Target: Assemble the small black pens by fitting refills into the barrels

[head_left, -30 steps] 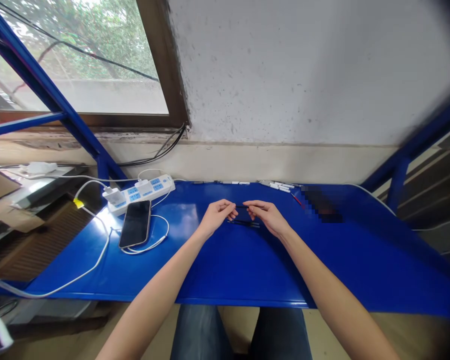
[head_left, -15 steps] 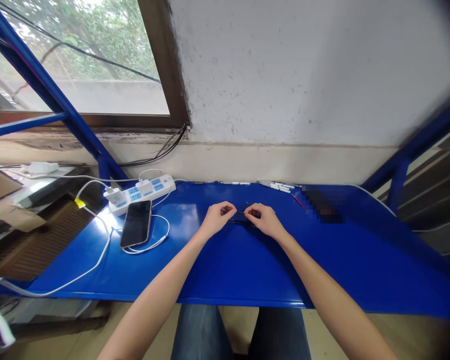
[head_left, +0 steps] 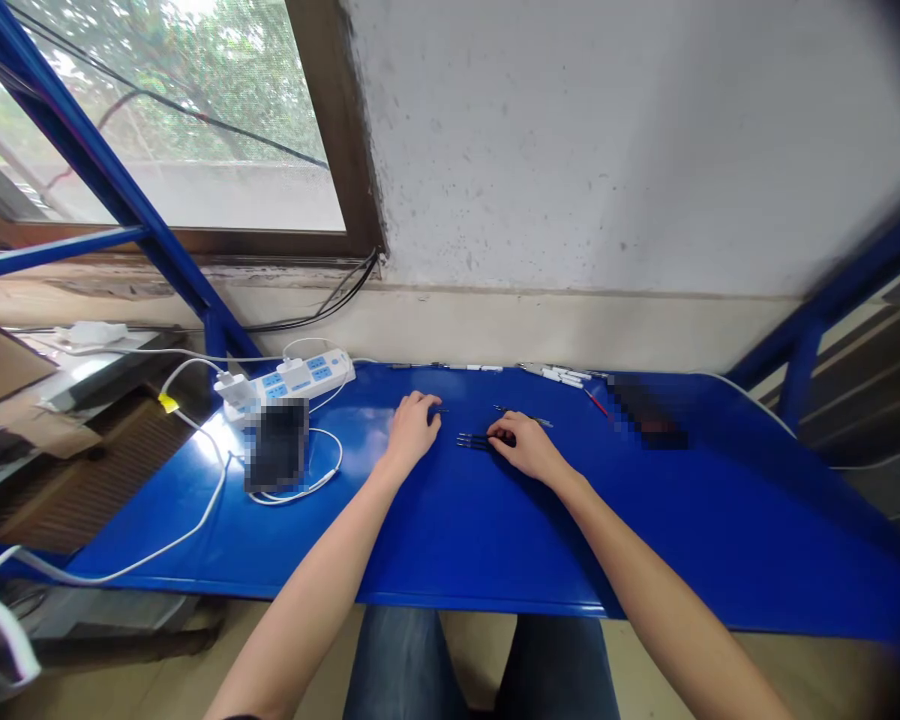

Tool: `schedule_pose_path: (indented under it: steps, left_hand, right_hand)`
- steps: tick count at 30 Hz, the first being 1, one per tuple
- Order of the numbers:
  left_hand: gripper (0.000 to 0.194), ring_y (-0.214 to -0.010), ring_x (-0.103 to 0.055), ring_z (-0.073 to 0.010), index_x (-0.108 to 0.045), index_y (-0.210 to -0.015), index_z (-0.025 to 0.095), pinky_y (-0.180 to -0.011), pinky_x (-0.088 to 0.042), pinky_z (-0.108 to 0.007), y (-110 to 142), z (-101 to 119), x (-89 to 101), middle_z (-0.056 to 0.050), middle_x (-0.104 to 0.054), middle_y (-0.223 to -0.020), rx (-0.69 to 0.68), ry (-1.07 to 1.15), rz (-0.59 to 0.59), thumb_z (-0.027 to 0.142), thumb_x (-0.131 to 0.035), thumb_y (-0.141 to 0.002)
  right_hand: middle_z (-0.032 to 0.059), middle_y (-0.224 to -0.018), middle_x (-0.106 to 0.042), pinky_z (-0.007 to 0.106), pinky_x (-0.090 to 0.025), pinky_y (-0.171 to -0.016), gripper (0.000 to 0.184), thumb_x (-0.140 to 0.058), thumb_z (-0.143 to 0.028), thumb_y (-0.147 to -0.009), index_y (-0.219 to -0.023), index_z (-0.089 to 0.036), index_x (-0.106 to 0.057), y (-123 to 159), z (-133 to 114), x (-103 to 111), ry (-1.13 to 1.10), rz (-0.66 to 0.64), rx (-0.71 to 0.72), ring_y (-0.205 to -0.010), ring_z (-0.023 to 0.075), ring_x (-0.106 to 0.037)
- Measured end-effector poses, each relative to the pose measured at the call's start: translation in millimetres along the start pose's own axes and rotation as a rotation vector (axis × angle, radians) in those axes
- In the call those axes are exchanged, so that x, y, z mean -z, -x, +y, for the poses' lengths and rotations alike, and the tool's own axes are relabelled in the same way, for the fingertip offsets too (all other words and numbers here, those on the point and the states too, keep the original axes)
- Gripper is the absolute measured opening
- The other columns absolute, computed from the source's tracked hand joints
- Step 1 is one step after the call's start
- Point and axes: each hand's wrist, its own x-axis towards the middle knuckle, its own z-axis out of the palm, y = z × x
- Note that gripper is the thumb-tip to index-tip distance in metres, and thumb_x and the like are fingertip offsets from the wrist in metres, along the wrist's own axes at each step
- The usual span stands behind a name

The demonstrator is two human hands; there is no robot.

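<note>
Several slim black pen-like sticks with silvery tips (head_left: 471, 441) lie side by side on the blue table, pointing left. My right hand (head_left: 526, 445) is closed over their right ends, thumb and fingers pinched on a black stick; those ends are hidden. To the left, my left hand (head_left: 414, 428) rests low over the table, thumb and forefinger apart. A tiny dark piece (head_left: 442, 410) lies by its fingertips, too small to name. Just beyond my right hand are thin, pale and dark parts (head_left: 543, 422), partly covered by it.
White pen-like tubes (head_left: 562, 375) and a red thin stick (head_left: 597, 403) lie along the back edge. A blurred dark item (head_left: 649, 415) is at right. At left are a power strip (head_left: 322, 370), a blurred phone (head_left: 277, 445) and a white cable (head_left: 330, 478).
My hands have moved apart. The left has shifted left and released the thin dark stick; the right has come down onto the black sticks, whose tips now show.
</note>
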Motion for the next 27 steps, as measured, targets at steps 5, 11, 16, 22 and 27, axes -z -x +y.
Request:
schedule_pose_path:
  steps: [5,11,16,22,27]
  left_hand:
    - [0.023,-0.095,-0.053,-0.0246,-0.065,-0.1,0.021,-0.087,-0.045,-0.038,4,7,0.0,-0.008,-0.057,-0.098,-0.028,-0.064,-0.051,0.014,-0.053,-0.082]
    - [0.022,-0.094,-0.053,-0.024,-0.066,-0.1,0.021,-0.085,-0.045,-0.037,4,10,2.5,-0.008,-0.056,-0.097,-0.032,-0.101,-0.109,0.016,-0.051,-0.084]
    - [0.018,-0.093,-0.053,-0.0238,-0.065,-0.093,0.021,-0.083,-0.044,-0.036,3,10,0.5,-0.008,-0.056,-0.094,-0.045,-0.096,-0.115,0.014,-0.052,-0.084]
    - [0.011,-0.085,-0.054,-0.0223,-0.063,-0.08,0.019,-0.075,-0.042,-0.033,2,11,0.0,-0.006,-0.056,-0.083,-0.031,-0.062,-0.152,0.013,-0.054,-0.083]
    - [0.011,-0.084,-0.054,-0.021,-0.058,-0.077,0.018,-0.075,-0.042,-0.032,3,12,-0.7,-0.006,-0.056,-0.084,-0.058,-0.018,-0.129,0.011,-0.051,-0.083]
  right_hand:
    - [0.0067,-0.092,-0.059,0.032,-0.044,-0.08,0.019,-0.069,-0.026,-0.079,-0.095,-0.017,-0.065,3,-4,4,-0.001,-0.05,0.051,-0.085,0.0184,-0.055]
    - [0.004,-0.084,-0.055,0.029,-0.043,-0.076,0.01,-0.062,-0.014,-0.079,-0.089,-0.017,-0.062,2,-7,4,0.005,-0.106,0.081,-0.081,0.0175,-0.052]
    - [0.0031,-0.082,-0.054,0.028,-0.042,-0.074,0.012,-0.059,-0.011,-0.078,-0.088,-0.017,-0.061,3,-6,3,-0.032,-0.118,0.099,-0.08,0.0166,-0.051]
    - [0.0031,-0.082,-0.054,0.03,-0.041,-0.076,0.012,-0.06,-0.018,-0.081,-0.093,-0.018,-0.06,4,-6,3,-0.037,-0.107,0.123,-0.082,0.0173,-0.051]
    - [0.003,-0.08,-0.055,0.03,-0.041,-0.075,0.016,-0.057,-0.025,-0.085,-0.099,-0.019,-0.06,3,-5,4,-0.043,-0.055,0.103,-0.08,0.0173,-0.051]
